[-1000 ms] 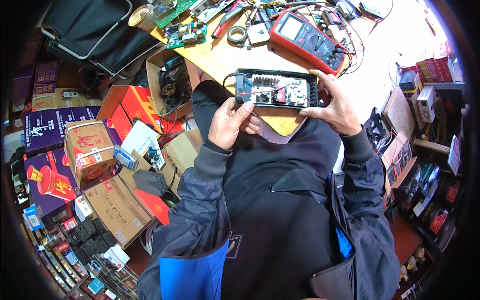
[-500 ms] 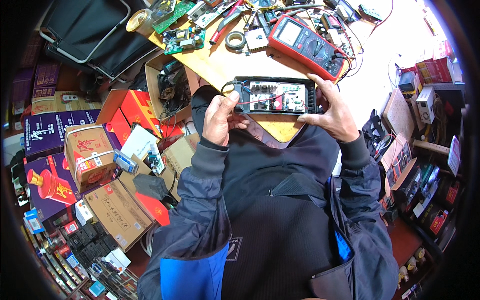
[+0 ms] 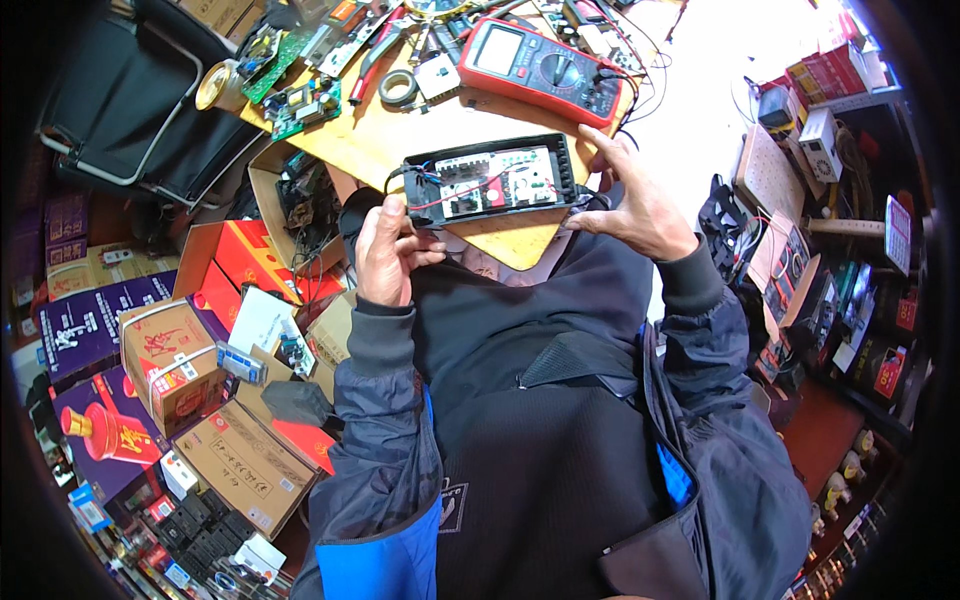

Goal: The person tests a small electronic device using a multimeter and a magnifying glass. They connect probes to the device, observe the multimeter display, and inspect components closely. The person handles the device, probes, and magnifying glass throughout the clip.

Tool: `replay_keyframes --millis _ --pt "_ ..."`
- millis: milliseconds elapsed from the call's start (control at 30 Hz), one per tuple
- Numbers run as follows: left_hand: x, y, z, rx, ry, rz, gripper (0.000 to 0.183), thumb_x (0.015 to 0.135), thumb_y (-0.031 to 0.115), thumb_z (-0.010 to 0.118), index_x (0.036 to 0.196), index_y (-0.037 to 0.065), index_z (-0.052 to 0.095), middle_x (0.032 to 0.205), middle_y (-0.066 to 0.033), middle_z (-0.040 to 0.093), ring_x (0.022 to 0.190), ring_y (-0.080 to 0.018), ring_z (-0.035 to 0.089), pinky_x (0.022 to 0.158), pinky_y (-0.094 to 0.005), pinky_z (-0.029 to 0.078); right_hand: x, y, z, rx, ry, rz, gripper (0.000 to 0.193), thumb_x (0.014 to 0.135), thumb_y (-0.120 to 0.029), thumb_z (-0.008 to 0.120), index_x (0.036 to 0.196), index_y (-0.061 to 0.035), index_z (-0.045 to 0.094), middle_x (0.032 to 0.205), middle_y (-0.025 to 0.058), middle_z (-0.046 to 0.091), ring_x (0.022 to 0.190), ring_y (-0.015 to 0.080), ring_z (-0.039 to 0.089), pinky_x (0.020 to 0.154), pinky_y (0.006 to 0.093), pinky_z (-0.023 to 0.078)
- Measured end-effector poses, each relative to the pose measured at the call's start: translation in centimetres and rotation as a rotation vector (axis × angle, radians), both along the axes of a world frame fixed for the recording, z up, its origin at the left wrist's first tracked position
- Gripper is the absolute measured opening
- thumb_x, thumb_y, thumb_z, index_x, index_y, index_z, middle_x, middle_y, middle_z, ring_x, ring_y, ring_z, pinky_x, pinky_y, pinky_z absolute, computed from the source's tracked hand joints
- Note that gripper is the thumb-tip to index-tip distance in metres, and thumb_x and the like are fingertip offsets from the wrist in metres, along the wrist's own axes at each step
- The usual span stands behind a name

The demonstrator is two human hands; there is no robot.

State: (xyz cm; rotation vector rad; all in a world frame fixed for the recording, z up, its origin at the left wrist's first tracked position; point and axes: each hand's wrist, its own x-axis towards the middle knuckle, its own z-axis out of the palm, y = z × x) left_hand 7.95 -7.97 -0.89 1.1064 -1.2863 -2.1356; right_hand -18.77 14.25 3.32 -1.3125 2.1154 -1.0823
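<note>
A lidless black case (image 3: pixel 492 218) with a circuit board (image 3: pixel 500 182) inside is at the table's near corner. Black, red and blue wires show at its left end, and a dark cable leaves its right end. My left hand (image 3: pixel 385 255) grips the case's lower left end, thumb on top and fingers curled beneath. At the other end my right hand (image 3: pixel 640 200) is open, thumb and fingers spread around the cable end. Whether the right thumb touches the cable is hard to see. Behind the case lies a red multimeter (image 3: pixel 540 72) with leads plugged in.
On the yellow table (image 3: pixel 350 135) are a roll of tape (image 3: pixel 398 88), a green circuit board (image 3: pixel 305 108) and red-handled pliers (image 3: pixel 375 62). Cardboard boxes (image 3: pixel 245 465) crowd the floor at left, beside a folding chair (image 3: pixel 120 110). Shelves with boxes (image 3: pixel 835 70) stand at right.
The view has shifted, so the table and case appear further left. My right hand has loosened from the case's right end, its fingers now spread. My left hand stays at the left end.
</note>
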Motion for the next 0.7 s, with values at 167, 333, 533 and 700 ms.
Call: replay_keyframes --millis 167,333,533,700 --pt "1.5 1.1 -0.6 0.000 0.116 0.017 0.045 0.108 0.047 0.065 0.120 0.005 0.054 0.102 -0.0128 0.068 0.083 -0.0230 0.076 0.073 -0.0359 0.066 -0.1 3.5 -0.5 -0.005 -0.086 -0.108 0.079 0.081 -0.023 0.094 0.152 -0.0086 0.061 0.121 0.0092 0.070 0.116 0.0216 0.067 0.106 0.0360 0.052" --pt "2.6 1.4 -1.0 -0.019 0.125 -0.078 0.039 0.109 0.038 0.066 0.124 0.004 0.055 0.109 -0.0180 0.071 0.091 -0.0273 0.077 0.080 -0.0389 0.066 1.4 4.0 -1.5 -0.070 -0.160 -0.185 0.048 0.090 -0.016 0.088 0.134 -0.0042 0.073 0.114 0.0090 0.076 0.111 0.0193 0.070 0.103 0.0347 0.053" --pt "2.1 1.6 -1.3 0.009 0.102 -0.107 0.041 0.109 0.040 0.065 0.127 0.004 0.059 0.116 -0.0206 0.074 0.096 -0.0299 0.077 0.084 -0.0407 0.065 3.0 1.5 -1.6 -0.184 -0.337 -0.169 0.048 0.094 -0.017 0.085 0.136 -0.0019 0.069 0.112 0.0135 0.075 0.109 0.0193 0.071 0.100 0.0336 0.055" --pt "1.9 0.6 -0.9 0.039 0.085 -0.046 0.059 0.110 0.057 0.056 0.131 0.003 0.063 0.123 -0.0163 0.073 0.108 -0.0293 0.075 0.090 -0.0432 0.063 3.0 -0.8 -2.2 -0.190 -0.457 -0.209 0.041 0.101 -0.016 0.077 0.139 -0.0039 0.067 0.082 0.0016 0.066 0.075 0.0071 0.059 0.068 0.0256 0.049"
